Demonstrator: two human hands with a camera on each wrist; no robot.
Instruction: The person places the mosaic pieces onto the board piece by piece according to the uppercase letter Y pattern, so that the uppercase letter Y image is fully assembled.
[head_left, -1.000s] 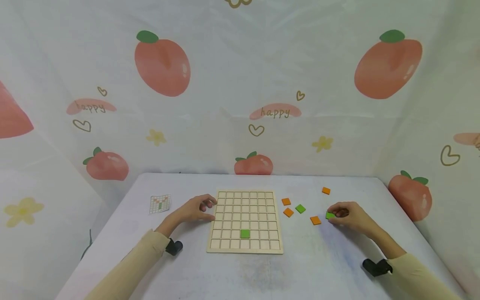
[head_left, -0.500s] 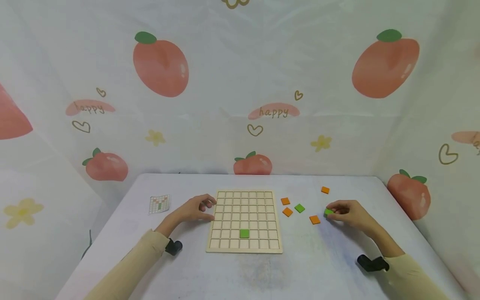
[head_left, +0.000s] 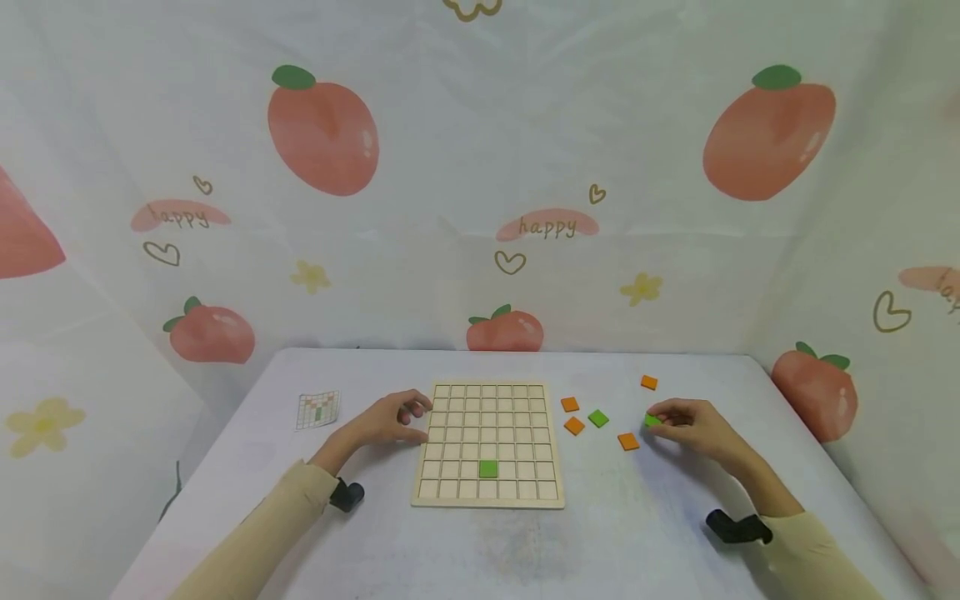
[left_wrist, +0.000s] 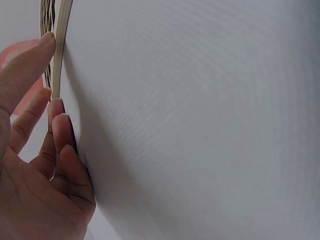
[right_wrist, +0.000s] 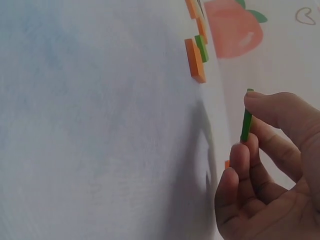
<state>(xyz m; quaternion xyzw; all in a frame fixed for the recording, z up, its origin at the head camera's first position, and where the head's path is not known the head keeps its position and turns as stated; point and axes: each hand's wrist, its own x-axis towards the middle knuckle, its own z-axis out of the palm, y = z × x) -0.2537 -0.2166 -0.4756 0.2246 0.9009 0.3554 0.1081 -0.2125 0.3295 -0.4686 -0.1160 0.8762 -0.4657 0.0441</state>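
In the head view my right hand pinches a small square green tile between thumb and fingers. In the right wrist view that green tile stands edge-on in the grip, raised off the table. My left hand is at the left edge of a pale wooden grid board, its thumb and index fingertips right at the rim and its other fingers loosely curled. One green tile lies in a cell of the board's second row from the front.
Between board and right hand lie orange tiles and a green tile. Farther back is another orange tile. A paper card with a coloured grid pattern lies left of the board on the white table.
My right hand has lifted the green tile from the table and shifted slightly left with it. The left hand stays at the board's edge.
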